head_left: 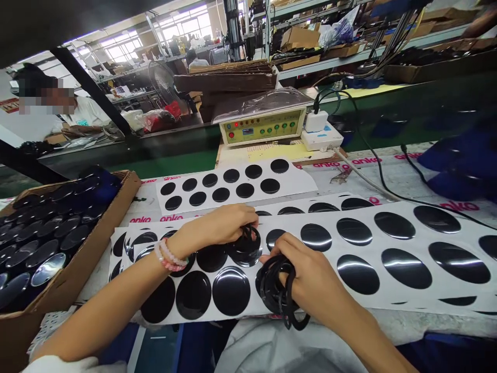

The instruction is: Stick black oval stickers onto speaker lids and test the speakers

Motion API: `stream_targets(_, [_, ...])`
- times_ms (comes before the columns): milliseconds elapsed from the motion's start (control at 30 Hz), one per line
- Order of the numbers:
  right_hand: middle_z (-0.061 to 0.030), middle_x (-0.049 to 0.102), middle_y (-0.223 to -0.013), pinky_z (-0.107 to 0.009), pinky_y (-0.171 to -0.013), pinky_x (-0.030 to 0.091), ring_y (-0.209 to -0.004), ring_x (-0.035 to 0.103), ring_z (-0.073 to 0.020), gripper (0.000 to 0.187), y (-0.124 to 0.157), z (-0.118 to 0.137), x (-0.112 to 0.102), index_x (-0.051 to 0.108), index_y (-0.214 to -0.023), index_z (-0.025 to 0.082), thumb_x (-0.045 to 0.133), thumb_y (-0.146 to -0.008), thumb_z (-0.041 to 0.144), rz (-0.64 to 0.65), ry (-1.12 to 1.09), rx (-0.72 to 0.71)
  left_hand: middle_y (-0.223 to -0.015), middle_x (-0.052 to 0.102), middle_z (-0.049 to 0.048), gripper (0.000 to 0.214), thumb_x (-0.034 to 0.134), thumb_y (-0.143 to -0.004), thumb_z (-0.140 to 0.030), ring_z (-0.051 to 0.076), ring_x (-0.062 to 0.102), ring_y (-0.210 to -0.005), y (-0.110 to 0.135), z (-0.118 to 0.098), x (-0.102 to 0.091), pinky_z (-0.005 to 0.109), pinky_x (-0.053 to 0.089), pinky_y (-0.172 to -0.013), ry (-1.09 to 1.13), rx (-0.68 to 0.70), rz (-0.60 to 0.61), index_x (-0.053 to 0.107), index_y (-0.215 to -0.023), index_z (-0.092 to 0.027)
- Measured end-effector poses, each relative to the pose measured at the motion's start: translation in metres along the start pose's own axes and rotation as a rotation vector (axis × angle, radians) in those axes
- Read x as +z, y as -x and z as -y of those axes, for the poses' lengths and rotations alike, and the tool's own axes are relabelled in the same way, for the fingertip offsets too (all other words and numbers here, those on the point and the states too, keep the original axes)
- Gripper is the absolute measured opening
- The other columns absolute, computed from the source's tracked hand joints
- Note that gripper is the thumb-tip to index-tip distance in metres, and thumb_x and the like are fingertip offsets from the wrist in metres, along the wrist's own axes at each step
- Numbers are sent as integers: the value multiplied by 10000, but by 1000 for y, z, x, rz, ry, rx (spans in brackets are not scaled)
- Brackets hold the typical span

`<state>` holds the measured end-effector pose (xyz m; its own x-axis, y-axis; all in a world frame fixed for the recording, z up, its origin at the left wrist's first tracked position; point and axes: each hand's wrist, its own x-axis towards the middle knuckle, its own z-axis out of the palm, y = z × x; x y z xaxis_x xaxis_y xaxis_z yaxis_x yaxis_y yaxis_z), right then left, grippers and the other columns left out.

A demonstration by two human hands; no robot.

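White sheets (392,290) carrying rows of glossy black round discs lie across the bench in front of me. My left hand (221,225), with a pink bead bracelet at the wrist, is closed in a pinch on a thin black ring (248,235) over one disc (245,251). My right hand (310,274) is closed around a bundle of black rings (275,287) that hangs over the sheet's near edge. The two hands are almost touching.
A cardboard box (97,243) full of black discs stands at the left. Another disc sheet (236,186) lies further back, before a cream control box (262,124) with green buttons. Cables (382,178) run across the right. Another person (83,111) sits at the far left.
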<state>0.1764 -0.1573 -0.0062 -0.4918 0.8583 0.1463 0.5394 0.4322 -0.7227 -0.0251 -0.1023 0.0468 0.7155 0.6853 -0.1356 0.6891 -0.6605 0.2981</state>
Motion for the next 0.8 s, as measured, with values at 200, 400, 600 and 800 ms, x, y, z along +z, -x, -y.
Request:
stream_targets(200, [-1,572,-852,-238,-592,451,-732,633,-148,186,1,0,1,450,-725,227,439,-731,41,-17,-25,22,-1017,616,75,320,451,-847,-28,192,573,-917,15,0,15,305,457,-785,-71,-9,-98,575,-1118,-144])
stream_targets(400, [3,565,-823,-240,-565,409,-639,581,-126,161,0,-1,3,435,-728,221,457,-782,71,-54,29,27,-965,636,45,245,471,-838,-20,172,568,-863,17,1,20,275,460,-746,-111,34,-111,630,-964,-157])
stream_targets(600, [-4,559,-818,-256,-580,407,-659,574,-142,144,-1,-1,5,445,-731,217,493,-863,183,-47,68,41,-867,616,30,250,479,-782,23,170,563,-855,13,-2,13,260,472,-735,-162,81,-100,603,-911,-152])
stream_targets(800, [-27,586,-932,-282,-642,470,-702,606,-146,89,2,-3,0,549,-852,211,477,-904,213,-22,-16,-60,-888,625,70,181,396,-922,-86,170,552,-784,29,-4,23,275,444,-639,-296,148,-234,563,-893,-151])
